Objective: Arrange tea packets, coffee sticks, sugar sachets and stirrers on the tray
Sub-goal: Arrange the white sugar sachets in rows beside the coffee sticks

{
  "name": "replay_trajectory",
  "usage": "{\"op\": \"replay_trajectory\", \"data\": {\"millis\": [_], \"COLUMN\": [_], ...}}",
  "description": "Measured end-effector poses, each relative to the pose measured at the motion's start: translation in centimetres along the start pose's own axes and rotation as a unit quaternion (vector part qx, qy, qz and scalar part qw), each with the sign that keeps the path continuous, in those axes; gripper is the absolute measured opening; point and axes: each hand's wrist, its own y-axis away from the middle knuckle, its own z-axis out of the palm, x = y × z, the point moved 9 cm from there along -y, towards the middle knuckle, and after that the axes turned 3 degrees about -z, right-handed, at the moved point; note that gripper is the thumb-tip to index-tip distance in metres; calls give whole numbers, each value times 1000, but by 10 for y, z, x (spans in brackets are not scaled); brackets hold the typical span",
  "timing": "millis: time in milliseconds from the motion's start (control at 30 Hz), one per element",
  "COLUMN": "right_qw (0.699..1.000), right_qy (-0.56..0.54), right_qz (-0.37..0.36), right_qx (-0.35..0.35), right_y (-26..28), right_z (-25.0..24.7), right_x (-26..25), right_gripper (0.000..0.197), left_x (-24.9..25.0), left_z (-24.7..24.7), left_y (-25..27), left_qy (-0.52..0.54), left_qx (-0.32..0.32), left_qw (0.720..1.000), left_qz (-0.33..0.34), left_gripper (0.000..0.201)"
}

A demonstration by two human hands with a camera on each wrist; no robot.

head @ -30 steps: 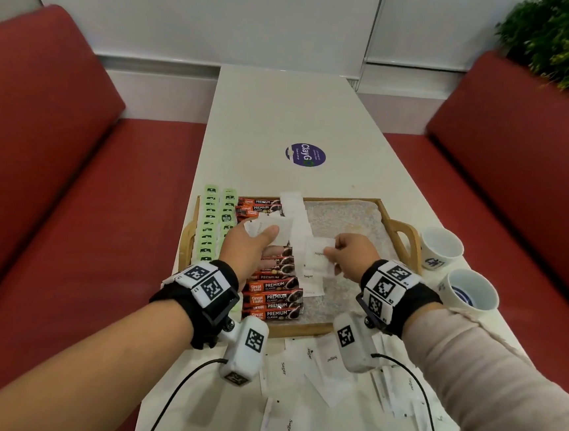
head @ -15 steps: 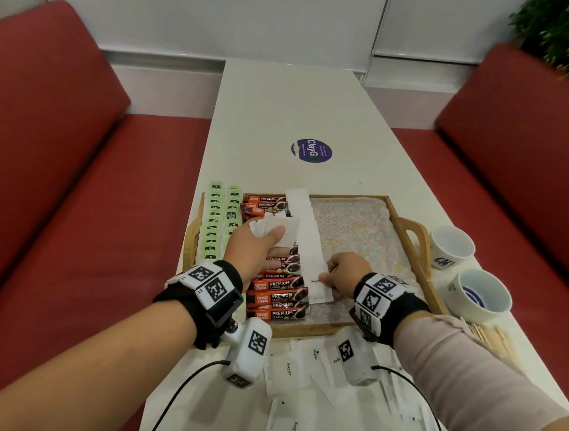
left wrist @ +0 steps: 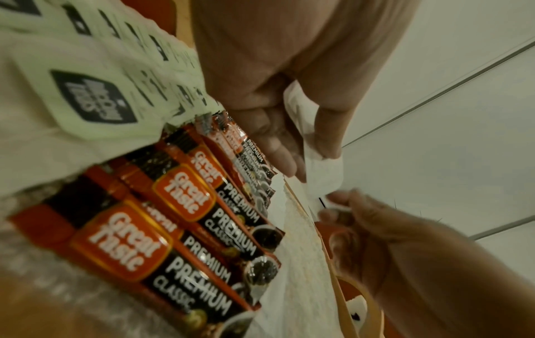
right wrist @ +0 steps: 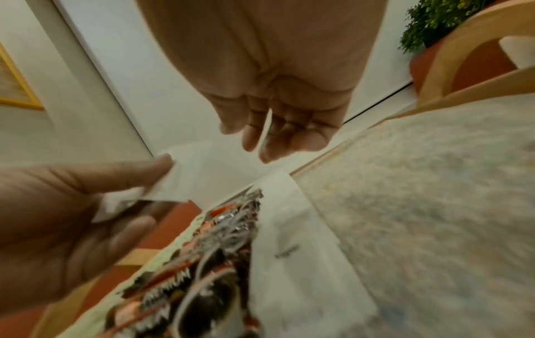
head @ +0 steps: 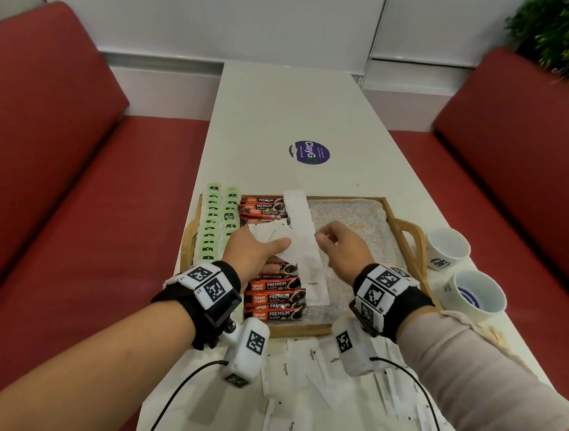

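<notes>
Tea packets (head: 216, 223) and coffee sticks (head: 271, 293) already lined up on tray (head: 409, 226). Sugar row (head: 303, 237) half done; more sachets (head: 296, 381) on bench, stirrers not started. Left hand (head: 255, 252) pinching few sachets, right hand (head: 340, 246) loosely curled, empty.

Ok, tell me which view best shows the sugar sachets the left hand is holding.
The head view: the sugar sachets fan out whole above the left hand. The left wrist view shows only an edge pinched by thumb and fingers; the right wrist view shows them blurred.
</notes>
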Motion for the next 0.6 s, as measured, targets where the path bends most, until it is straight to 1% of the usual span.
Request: {"op": "replay_trajectory", "data": {"millis": [67,167,233,333,400,467,533,600], "right_qw": [998,996,994,995,992,988,989,994], "right_qy": [-52,-14,3,-41,-103,-145,-147,-110], "right_qz": [-31,-31,-31,-21,-1,12,16,10], "right_qx": [-19,-88,-104,-88,-74,-49,-30,-17], "right_y": [1,6,8,9,10,9,8,6], "right_z": [2,14,17,13,8,-1,-11,-19], "right_x": [-15,-21,-20,-18,-16,-12,-7,-1], "right_gripper": [11,16,17,13,8,8,9,8], "left_x": [0,3,3,3,2,3,2,1], "left_z": [2,7,12,17,16,13,9,5], "left_y": [2,5,7,10,11,11,10,8], "left_qy": [4,6,6,-1,10,26,34,44], "left_qx": [1,-7,-19,-38,-33,-20,-3,10], "left_qw": [1000,1000,1000,999,999,999,999,999], "left_qz": [5,15,14,13,9,6,3,-1], "left_gripper": [28,24,24,29,19,11,9,13]}}
